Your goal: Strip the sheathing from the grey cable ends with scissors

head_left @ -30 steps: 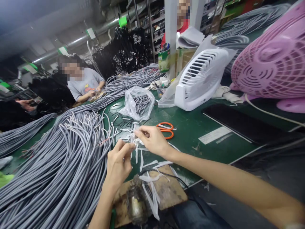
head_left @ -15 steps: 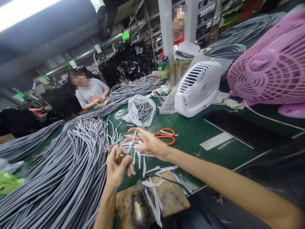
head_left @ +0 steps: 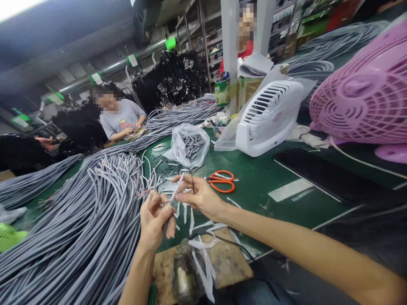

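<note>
Cable (head_left: 177, 187) above table (head_left: 251, 182)
Left hand (head_left: 156, 218) pinches the cable; right hand (head_left: 201, 195) grips a black strip (head_left: 193, 183) beside it.

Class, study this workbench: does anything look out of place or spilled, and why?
Yes, somewhat untidy: white strips lie scattered on the green table and across the wooden board, and thin dark bits lie loose near the plastic bag. They look odd because they follow no order. Whether the cable in the left hand is damaged cannot be told.

Heaped grey cables (head_left: 92, 216) on a green workbench (head_left: 251, 207) suggest a workshop.
</note>
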Motion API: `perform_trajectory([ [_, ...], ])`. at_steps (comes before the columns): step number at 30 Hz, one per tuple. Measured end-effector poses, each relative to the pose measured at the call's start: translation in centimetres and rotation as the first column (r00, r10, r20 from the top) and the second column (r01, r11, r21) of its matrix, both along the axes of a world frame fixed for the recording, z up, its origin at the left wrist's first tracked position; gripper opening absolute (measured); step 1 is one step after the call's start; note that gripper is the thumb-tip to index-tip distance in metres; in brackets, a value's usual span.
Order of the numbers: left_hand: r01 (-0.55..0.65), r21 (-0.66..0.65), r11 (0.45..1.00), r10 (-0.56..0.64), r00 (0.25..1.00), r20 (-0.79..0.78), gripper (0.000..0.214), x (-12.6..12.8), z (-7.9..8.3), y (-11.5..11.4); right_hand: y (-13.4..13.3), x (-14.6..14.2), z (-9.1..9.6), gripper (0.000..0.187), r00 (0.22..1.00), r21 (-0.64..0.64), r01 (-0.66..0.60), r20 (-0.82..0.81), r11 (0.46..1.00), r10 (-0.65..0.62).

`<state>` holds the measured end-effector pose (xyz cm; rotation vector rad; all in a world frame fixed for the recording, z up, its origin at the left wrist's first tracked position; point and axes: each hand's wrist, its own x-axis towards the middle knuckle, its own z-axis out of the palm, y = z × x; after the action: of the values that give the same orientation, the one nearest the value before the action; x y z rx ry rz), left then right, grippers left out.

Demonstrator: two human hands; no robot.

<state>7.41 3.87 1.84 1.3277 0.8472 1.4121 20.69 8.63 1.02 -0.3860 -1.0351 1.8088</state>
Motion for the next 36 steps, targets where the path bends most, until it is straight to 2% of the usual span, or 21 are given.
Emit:
perform_trajectory([
  [4, -0.051, 0.057, 0.997, 0.054, 0.997, -0.056, 0.04, 0.3, -0.3, -0.2, -0.4, -0.2, 0.1, 0.031, 0.999, -0.047, 0.041, 0.014, 0.998, -0.041],
  [7, -0.079, 0.082, 0.994, 0.088, 0.989, -0.12, 0.04, 0.5, -0.6, -0.4, 0.1, -0.3, 0.0, 0.027, 0.986, -0.081, 0.162, 0.056, 0.983, -0.158],
  [9, -0.08, 0.111, 0.991, 0.097, 0.983, -0.155, 0.04, 0.6, -0.6, -0.6, 1.0, 0.0, 0.0, 0.022, 0.961, -0.116, 0.272, 0.077, 0.955, -0.264],
  [11, -0.104, 0.151, 0.983, 0.131, 0.975, -0.179, 0.04, 0.5, -0.6, -0.6, 2.1, 0.7, 0.1, 0.017, 0.905, -0.16, 0.424, 0.105, 0.891, -0.412],
  [12, -0.136, 0.173, 0.975, 0.17, 0.966, -0.195, 0.04, 0.4, -0.6, -0.6, 2.5, 1.2, 0.2, 0.017, 0.858, -0.168, 0.514, 0.119, 0.841, -0.5],
  [14, -0.23, 0.224, 0.947, 0.284, 0.926, -0.249, 0.041, 0.2, -0.7, -0.4, 2.9, 2.0, 0.4, 0.022, 0.744, -0.082, 0.668, 0.102, 0.74, -0.66],
  [15, -0.274, 0.26, 0.926, 0.345, 0.893, -0.288, 0.041, 0.1, -0.7, -0.2, 2.8, 2.3, 0.5, 0.025, 0.709, -0.003, 0.703, 0.081, 0.711, -0.7],
  [16, -0.308, 0.305, 0.901, 0.403, 0.854, -0.33, 0.04, -0.1, -0.8, 0.0, 2.5, 2.4, 0.6, 0.028, 0.713, 0.09, 0.692, 0.076, 0.717, -0.697],
  [17, -0.335, 0.356, 0.873, 0.459, 0.81, -0.365, 0.04, -0.2, -0.9, 0.1, 2.0, 2.4, 0.6, 0.03, 0.746, 0.176, 0.639, 0.096, 0.749, -0.659],
  [19, -0.37, 0.457, 0.809, 0.559, 0.725, -0.403, 0.039, -0.4, -1.1, 0.3, 1.0, 2.0, 0.5, 0.035, 0.835, 0.28, 0.461, 0.186, 0.842, -0.518],
  [22, -0.381, 0.568, 0.73, 0.655, 0.629, -0.419, 0.031, -0.5, -1.1, 0.4, 0.0, 1.3, 0.3, 0.044, 0.918, 0.251, 0.261, 0.235, 0.932, -0.32],
  [25, -0.344, 0.618, 0.707, 0.677, 0.582, -0.45, 0.023, -0.3, -0.9, 0.2, 0.0, 1.1, 0.3, 0.05, 0.97, 0.169, 0.157, 0.159, 0.973, -0.184],
  [28, -0.301, 0.651, 0.697, 0.683, 0.556, -0.474, 0.019, -0.2, -0.7, 0.0, 0.3, 1.4, 0.4, 0.049, 0.977, 0.128, 0.137, 0.149, 0.982, -0.155],
  [33, -0.181, 0.706, 0.685, 0.681, 0.504, -0.531, 0.016, -0.4, -0.5, 0.0, 0.2, 1.6, 0.5, 0.041, 0.94, 0.192, 0.235, 0.203, 0.953, -0.272],
  [36, -0.164, 0.725, 0.669, 0.694, 0.485, -0.532, 0.017, -0.5, -0.5, 0.1, -0.1, 1.7, 0.6, 0.034, 0.903, 0.259, 0.314, 0.215, 0.913, -0.371],
])
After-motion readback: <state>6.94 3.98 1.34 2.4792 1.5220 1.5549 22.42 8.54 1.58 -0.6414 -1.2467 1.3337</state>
